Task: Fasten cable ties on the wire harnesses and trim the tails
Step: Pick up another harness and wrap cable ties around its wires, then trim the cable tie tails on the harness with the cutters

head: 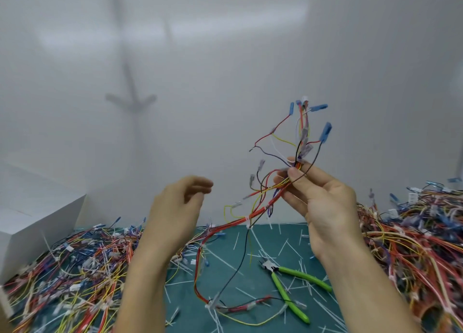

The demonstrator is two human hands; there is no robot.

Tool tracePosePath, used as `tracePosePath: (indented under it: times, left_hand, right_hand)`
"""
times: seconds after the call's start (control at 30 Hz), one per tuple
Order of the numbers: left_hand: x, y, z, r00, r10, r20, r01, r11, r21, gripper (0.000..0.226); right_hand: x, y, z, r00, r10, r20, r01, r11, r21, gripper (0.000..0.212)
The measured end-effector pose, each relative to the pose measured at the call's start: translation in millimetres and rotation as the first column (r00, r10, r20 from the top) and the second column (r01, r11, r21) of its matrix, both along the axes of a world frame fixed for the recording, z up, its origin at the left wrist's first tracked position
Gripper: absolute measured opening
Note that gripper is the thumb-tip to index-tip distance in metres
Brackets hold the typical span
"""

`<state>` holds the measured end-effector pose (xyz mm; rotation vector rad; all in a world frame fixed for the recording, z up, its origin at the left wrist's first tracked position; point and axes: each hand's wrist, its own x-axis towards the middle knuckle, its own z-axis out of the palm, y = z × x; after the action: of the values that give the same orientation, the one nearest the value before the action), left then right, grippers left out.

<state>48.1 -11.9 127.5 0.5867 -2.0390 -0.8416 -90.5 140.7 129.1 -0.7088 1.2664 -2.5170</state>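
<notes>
My right hand (318, 197) is raised above the table and pinches a wire harness (265, 204) of red, yellow, black and white wires between thumb and fingers. Blue connectors (325, 129) stick up above the hand. The harness trails down to the green mat (250, 277), with white cable ties on it at several spots. My left hand (178, 204) hovers to the left of the harness, fingers loosely curled, holding nothing. Green-handled cutters (290, 287) lie on the mat below my right hand.
Large heaps of wire harnesses fill the table's left side (70, 270) and right side (421, 237). Cut white tie tails are scattered over the mat. A white box (37, 212) stands at the far left. A white wall rises behind the table.
</notes>
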Motion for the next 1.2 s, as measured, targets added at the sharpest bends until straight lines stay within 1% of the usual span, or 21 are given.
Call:
tracePosePath:
  times: [0.07,0.13,0.23,0.33,0.43,0.5,0.57,0.6,0.63,0.67,0.73,0.77,0.8,0.83,0.87,0.93,0.97,1.0,1.03,1.1,1.2]
  left_hand:
    - [1,12,8,0.982,-0.1,-0.157,0.1,0.995,-0.008,0.031]
    - [-2,24,14,0.959,-0.168,-0.227,0.169,0.985,-0.013,0.025]
    - [-11,40,17,0.943,-0.158,-0.293,0.152,0.987,-0.042,0.017]
    - [-20,51,16,0.946,-0.11,-0.304,0.073,0.989,-0.132,0.009]
    - [-26,51,13,0.973,-0.029,-0.229,-0.014,0.982,-0.186,0.009]
    - [-27,46,11,0.97,-0.044,-0.238,0.011,0.991,-0.137,0.01]
    - [-25,41,11,0.954,-0.118,-0.275,0.112,0.993,-0.036,0.01]
    - [-24,39,11,0.94,-0.162,-0.3,0.175,0.984,0.015,0.009]
    - [-23,37,10,0.928,-0.191,-0.319,0.217,0.975,0.047,0.009]
    - [-23,36,9,0.925,-0.197,-0.326,0.228,0.972,0.06,0.009]
    - [-25,32,7,0.93,-0.181,-0.319,0.216,0.973,0.077,0.01]
    - [-26,30,6,0.931,-0.177,-0.318,0.216,0.972,0.093,0.011]
    - [-26,29,5,0.931,-0.179,-0.317,0.223,0.969,0.108,0.011]
    - [-26,28,5,0.933,-0.182,-0.311,0.228,0.967,0.115,0.011]
    - [-26,27,4,0.936,-0.185,-0.301,0.228,0.967,0.116,0.012]
    - [-25,27,4,0.94,-0.187,-0.286,0.227,0.968,0.111,0.015]
    - [-25,27,4,0.94,-0.188,-0.285,0.227,0.968,0.11,0.016]
    - [-24,27,5,0.939,-0.19,-0.286,0.229,0.967,0.111,0.017]
    - [-24,27,5,0.938,-0.192,-0.289,0.232,0.966,0.113,0.018]
    - [-23,28,7,0.933,-0.198,-0.302,0.246,0.961,0.13,0.015]
    - [-21,30,9,0.916,-0.234,-0.325,0.301,0.937,0.174,0.013]
  right_hand:
    - [3,-4,-2,0.999,0.024,-0.031,-0.023,0.999,0.026,0.015]
    - [6,-8,-4,0.996,0.061,-0.071,-0.056,0.996,0.062,0.016]
    - [15,-12,-5,0.976,0.099,-0.193,-0.076,0.989,0.126,0.022]
    - [23,-17,-6,0.94,0.069,-0.333,-0.022,0.989,0.144,0.037]
    - [27,-23,-11,0.884,-0.002,-0.468,0.077,0.987,0.142,0.035]
    - [30,-23,-13,0.837,-0.031,-0.547,0.129,0.981,0.142,0.032]
    - [28,-21,-13,0.776,-0.038,-0.63,0.199,0.962,0.186,0.029]
    - [26,-19,-12,0.738,-0.013,-0.675,0.237,0.941,0.241,0.024]
    - [24,-17,-10,0.72,0.041,-0.693,0.249,0.917,0.312,0.02]
    - [22,-16,-9,0.73,0.107,-0.675,0.226,0.894,0.386,0.018]
    - [15,-13,-6,0.805,0.196,-0.56,0.132,0.861,0.491,0.019]
    - [11,-11,-7,0.833,0.198,-0.516,0.13,0.838,0.53,0.02]
    - [6,-9,-8,0.838,0.18,-0.515,0.181,0.798,0.574,0.02]
    - [-2,-8,-11,0.813,0.167,-0.558,0.285,0.721,0.632,0.021]
    - [-9,-7,-16,0.764,0.196,-0.614,0.402,0.6,0.692,0.021]
    - [-21,-8,-30,0.685,0.34,-0.645,0.578,0.286,0.764,0.023]
    - [-26,-9,-38,0.676,0.402,-0.617,0.615,0.153,0.773,0.026]
    - [-29,-11,-45,0.681,0.451,-0.577,0.626,0.052,0.778,0.029]
    - [-30,-14,-52,0.688,0.489,-0.536,0.626,-0.028,0.779,0.032]
    - [-31,-19,-66,0.701,0.543,-0.463,0.621,-0.145,0.77,0.038]
    - [-34,-25,-85,0.715,0.583,-0.385,0.607,-0.245,0.756,0.043]
